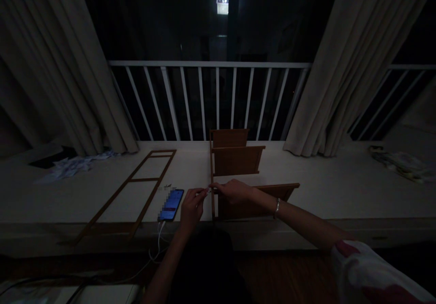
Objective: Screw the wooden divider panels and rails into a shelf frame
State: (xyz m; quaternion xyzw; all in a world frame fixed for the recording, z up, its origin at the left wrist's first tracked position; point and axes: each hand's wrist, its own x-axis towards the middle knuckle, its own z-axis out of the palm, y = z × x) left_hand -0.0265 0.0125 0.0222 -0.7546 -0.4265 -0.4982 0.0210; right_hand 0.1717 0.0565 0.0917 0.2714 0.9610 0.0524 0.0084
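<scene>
A wooden shelf frame [236, 161] with three brown panels lies on the white ledge [327, 190] in the middle. My right hand [233, 190] rests on its left rail, fingers curled against the wood. My left hand [191, 208] is beside it, fingers pinched on a small pale thing I cannot make out, held against the same rail. A lit phone [171, 205] lies just left of my left hand, with a white cable [157, 242] running down from it.
A flat wooden ladder-like frame [131, 190] lies on the ledge to the left. Crumpled paper or plastic [70, 166] sits at far left, more clutter [402, 163] at far right. Curtains [354, 63] hang on both sides of a white railing [211, 99]. The scene is very dark.
</scene>
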